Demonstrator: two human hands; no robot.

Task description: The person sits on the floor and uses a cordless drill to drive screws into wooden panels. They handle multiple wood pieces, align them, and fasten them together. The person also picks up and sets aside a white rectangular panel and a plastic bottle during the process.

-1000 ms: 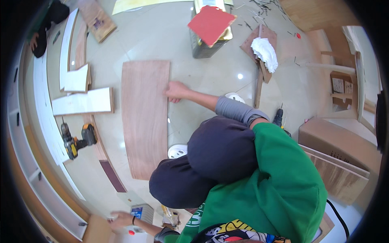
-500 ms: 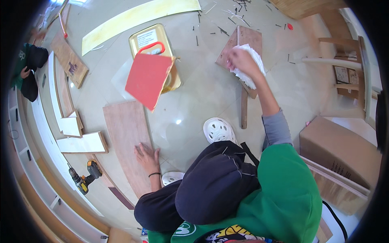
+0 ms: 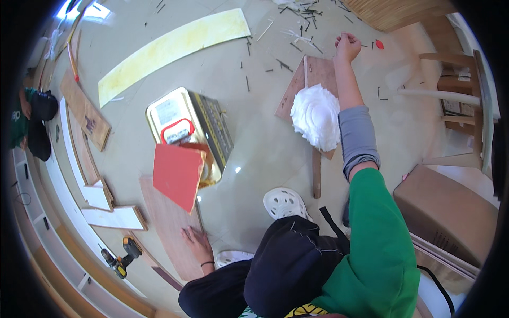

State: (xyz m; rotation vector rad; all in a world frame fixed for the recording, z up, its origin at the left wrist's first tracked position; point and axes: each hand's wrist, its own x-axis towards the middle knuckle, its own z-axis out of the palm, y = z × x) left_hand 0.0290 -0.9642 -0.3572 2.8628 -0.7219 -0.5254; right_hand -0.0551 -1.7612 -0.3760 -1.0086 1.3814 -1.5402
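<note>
My right hand (image 3: 348, 46) reaches out past the far right edge of a wooden board (image 3: 319, 69), with its fingers curled in. What is in those fingers, if anything, is too small to make out. Dark nails or screws (image 3: 311, 21) lie scattered on the floor by that hand. On the board sits a white ruffled mound (image 3: 316, 116), and a wooden stick (image 3: 316, 175) sticks out from under the board's near end. My left hand (image 3: 197, 245) rests on a long reddish-brown plank (image 3: 168, 222), fingers apart and holding nothing.
A metal tin (image 3: 212, 124) with a red handle stands ahead, a red flat piece (image 3: 177, 175) on it. A yellowish strip (image 3: 175, 53) lies beyond. At left are a cordless drill (image 3: 122, 257), white-faced offcuts (image 3: 116, 217) and another person (image 3: 34, 122); at right, a cardboard box (image 3: 445, 212).
My right hand has moved from over the white mound to farther out, beside the scattered nails or screws. The left hand stays on the plank. The whole view has shifted.
</note>
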